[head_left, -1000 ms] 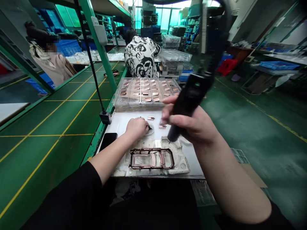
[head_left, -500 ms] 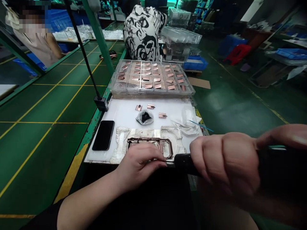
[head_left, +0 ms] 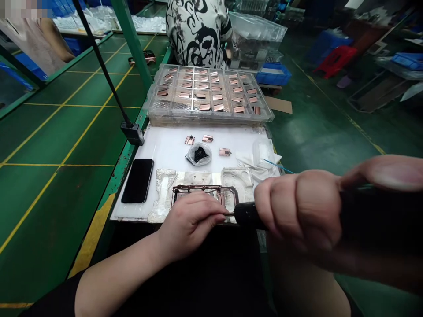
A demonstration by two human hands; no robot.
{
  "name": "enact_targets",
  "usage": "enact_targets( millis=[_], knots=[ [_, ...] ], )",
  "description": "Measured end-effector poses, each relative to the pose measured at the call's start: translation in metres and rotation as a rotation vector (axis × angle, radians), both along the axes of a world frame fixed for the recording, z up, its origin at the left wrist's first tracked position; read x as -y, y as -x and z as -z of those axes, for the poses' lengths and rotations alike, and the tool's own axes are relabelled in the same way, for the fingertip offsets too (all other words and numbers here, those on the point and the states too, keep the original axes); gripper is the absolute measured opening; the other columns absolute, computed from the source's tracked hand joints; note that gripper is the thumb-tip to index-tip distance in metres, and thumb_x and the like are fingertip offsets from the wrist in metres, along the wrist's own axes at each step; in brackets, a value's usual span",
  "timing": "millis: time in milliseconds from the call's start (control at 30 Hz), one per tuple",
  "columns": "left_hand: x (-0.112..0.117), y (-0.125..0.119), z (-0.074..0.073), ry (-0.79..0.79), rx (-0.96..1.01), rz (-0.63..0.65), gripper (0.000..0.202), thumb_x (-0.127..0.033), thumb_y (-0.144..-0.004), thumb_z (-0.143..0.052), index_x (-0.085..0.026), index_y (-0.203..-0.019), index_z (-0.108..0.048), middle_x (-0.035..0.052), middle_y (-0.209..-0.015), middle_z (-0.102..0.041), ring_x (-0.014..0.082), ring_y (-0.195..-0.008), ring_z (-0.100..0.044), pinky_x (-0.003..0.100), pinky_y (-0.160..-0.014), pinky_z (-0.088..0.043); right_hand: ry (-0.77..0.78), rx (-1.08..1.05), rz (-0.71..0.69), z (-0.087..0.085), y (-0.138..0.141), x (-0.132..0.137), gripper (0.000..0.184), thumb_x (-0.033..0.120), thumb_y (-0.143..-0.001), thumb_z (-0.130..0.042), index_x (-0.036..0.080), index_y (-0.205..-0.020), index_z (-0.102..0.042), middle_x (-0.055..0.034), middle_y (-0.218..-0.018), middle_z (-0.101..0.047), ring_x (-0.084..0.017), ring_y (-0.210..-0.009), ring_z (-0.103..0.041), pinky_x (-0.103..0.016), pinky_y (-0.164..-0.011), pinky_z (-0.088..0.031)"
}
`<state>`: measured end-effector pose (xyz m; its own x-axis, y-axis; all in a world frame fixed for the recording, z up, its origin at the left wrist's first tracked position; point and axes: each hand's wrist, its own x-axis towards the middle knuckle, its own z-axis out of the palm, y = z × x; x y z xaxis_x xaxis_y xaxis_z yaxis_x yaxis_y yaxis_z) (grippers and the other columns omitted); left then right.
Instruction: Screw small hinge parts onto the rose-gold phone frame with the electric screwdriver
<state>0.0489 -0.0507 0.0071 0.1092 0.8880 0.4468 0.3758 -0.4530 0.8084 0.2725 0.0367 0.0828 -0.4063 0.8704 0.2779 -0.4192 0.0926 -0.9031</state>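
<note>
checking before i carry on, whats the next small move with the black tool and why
Probably ease the tip of the black pen-shaped tool, held in the right hand, gently down towards the copper-coloured frame. Its tip sits right by the left hand's fingers, just above the frame's near side, and that hand lies over the frame.

Frame (head_left: 204, 192): copper-pink, darker edges. Moulded liner (head_left: 198, 178) under it: silvery white, mottled. Screwdriver (head_left: 249, 215): matte black. Small plates (head_left: 205, 107): copper, shiny, in clear plastic tray (head_left: 211, 118). Loose plates (head_left: 224, 152) same copper. Small parts (head_left: 199, 154): black, in clear bag. Sheet (head_left: 172, 145): plain white. Phone (head_left: 137, 180): glossy black. Worktop (head_left: 66, 132): green, yellow grid lines. Co-worker's top (head_left: 198, 31): black-and-white swirl pattern. Crate (head_left: 273, 75): bright blue. Stool (head_left: 335, 59): red. Own sleeve (head_left: 49, 299): black.
</note>
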Motion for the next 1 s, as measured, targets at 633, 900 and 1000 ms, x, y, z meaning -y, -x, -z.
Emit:
enact_targets(
  millis=[633, 900, 1000],
  knots=[
    [-0.070, 0.020, -0.004, 0.492, -1.029, -0.010, 0.029, -0.035, -0.110, -0.063, -0.035, -0.132, -0.082, 0.0052, -0.111, -0.086, 0.0325, -0.099, -0.081, 0.039, -0.077, -0.055, -0.035, -0.162, -0.005, 0.062, 0.067, -0.042, 0.053, 0.065, -0.093, -0.099, 0.028, -0.117, -0.069, 0.0037, -0.070, -0.059, -0.018, -0.052, -0.053, -0.030, -0.051, -0.042],
    [-0.070, 0.020, -0.001, 0.502, -0.979, -0.004, 0.030, -0.038, -0.112, -0.057, -0.035, -0.128, -0.082, 0.0057, -0.110, -0.086, 0.0296, -0.098, -0.079, 0.036, -0.082, -0.056, -0.118, -0.256, -0.104, 0.079, 0.069, -0.053, 0.035, 0.050, -0.105, -0.092, 0.027, -0.123, -0.072, 0.0041, -0.075, -0.063, -0.015, -0.054, -0.055, -0.027, -0.053, -0.047],
    [-0.068, 0.019, 0.005, 0.466, -0.971, -0.014, 0.029, -0.033, -0.112, -0.056, -0.032, -0.124, -0.082, 0.0066, -0.112, -0.085, 0.0293, -0.099, -0.078, 0.036, -0.083, -0.056, -0.110, -0.209, -0.092, 0.081, 0.071, -0.055, 0.042, 0.056, -0.101, -0.094, 0.027, -0.121, -0.072, 0.0050, -0.075, -0.063, -0.015, -0.055, -0.056, -0.027, -0.052, -0.050]
  ],
)
